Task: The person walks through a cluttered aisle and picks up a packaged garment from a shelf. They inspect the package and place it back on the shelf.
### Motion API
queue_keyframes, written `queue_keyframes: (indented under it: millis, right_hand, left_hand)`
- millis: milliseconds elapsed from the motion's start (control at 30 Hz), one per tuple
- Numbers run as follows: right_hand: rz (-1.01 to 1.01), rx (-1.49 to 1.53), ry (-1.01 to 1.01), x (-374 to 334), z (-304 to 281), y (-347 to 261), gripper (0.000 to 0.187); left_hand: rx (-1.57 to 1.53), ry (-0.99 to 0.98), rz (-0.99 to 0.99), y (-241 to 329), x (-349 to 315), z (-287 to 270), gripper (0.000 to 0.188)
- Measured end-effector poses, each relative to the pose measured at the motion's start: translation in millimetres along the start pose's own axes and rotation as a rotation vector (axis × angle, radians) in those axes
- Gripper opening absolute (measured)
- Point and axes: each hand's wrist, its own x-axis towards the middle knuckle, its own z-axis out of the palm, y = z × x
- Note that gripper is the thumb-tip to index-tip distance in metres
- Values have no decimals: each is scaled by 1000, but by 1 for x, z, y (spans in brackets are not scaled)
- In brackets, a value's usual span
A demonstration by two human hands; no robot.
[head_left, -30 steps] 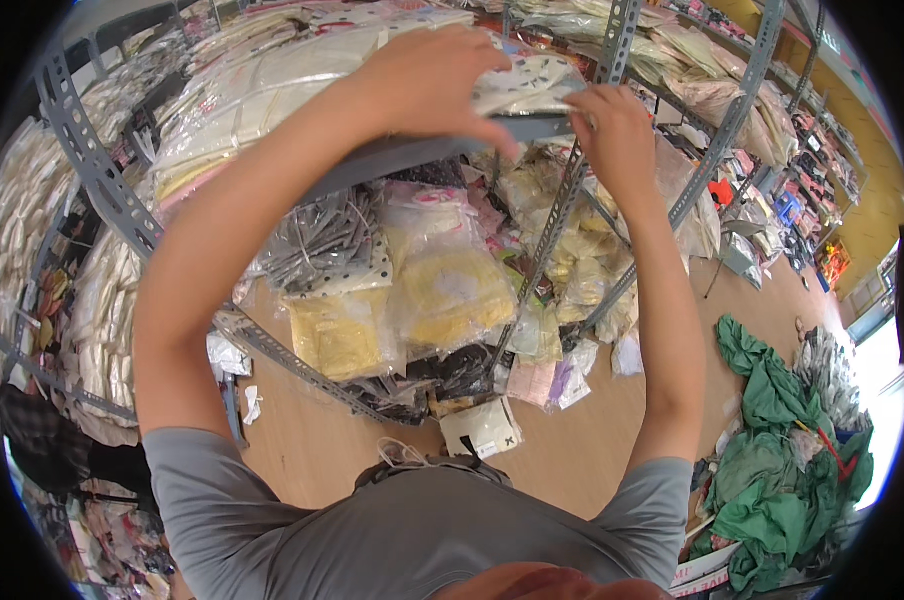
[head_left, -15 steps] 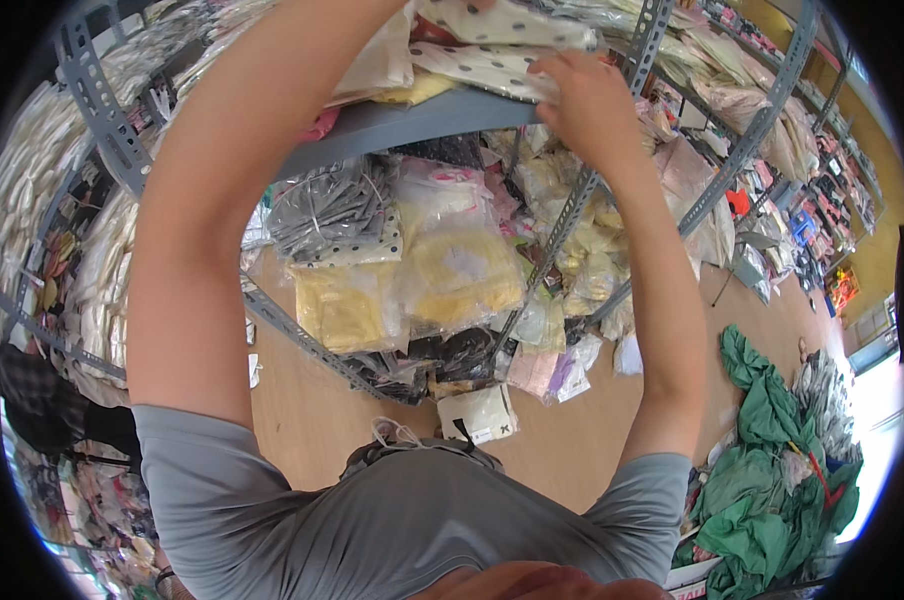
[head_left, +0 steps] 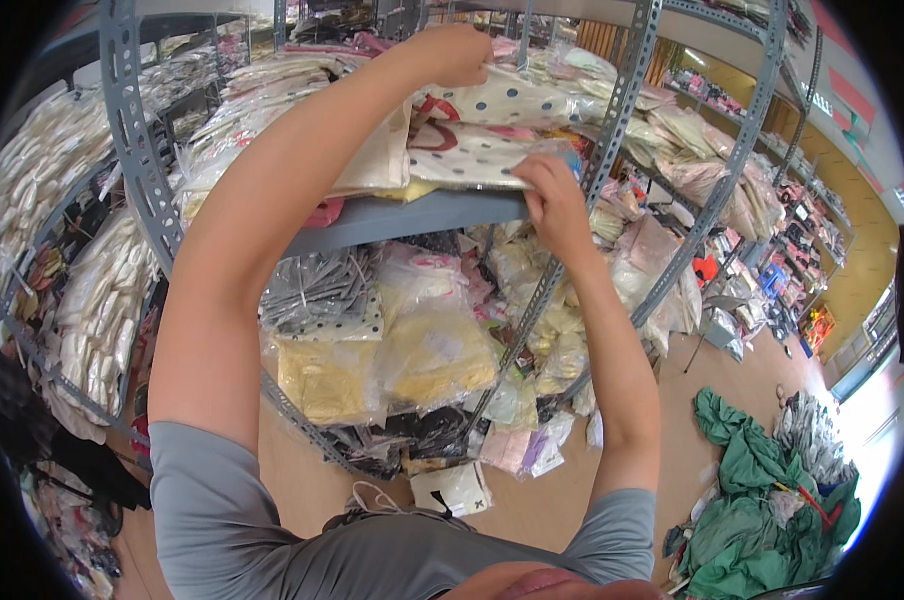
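At the shelf in front of me, my left hand (head_left: pixel 450 57) is raised with its fingers curled closed at the top edge of an upper white fabric piece with dark polka dots (head_left: pixel 507 104). Below it lies another polka-dot fabric piece (head_left: pixel 472 167), with a dark red loop showing between the two. My right hand (head_left: pixel 556 200) pinches the front right edge of this lower piece, thumb beneath and fingers on top. Both pieces rest on the grey metal shelf (head_left: pixel 402 218), beside a stack of cream packets (head_left: pixel 272 110). My left fingertips are partly hidden.
Slotted metal posts (head_left: pixel 627 95) stand right of my right hand, and another post (head_left: pixel 132 130) stands left. A lower level holds yellow packets (head_left: pixel 437 365) and a grey bundle (head_left: pixel 317 290). Green cloth (head_left: pixel 747 500) lies heaped on the floor at right.
The view has tilted up, so the shelf sits lower in the picture and more of its stacks show. My left hand has come into view; my right hand still grips the polka-dot piece.
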Motion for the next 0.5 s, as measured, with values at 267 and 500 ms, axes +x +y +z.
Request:
queue_keyframes:
  millis: [267,500]
  right_hand:
    - [154,255,80,2,0,29,31]
    - [193,27,-218,29,-4,56,18]
  left_hand:
    - [-41,85,-76,-3,-4,-8,21]
    - [-144,-164,66,9,-9,12,28]
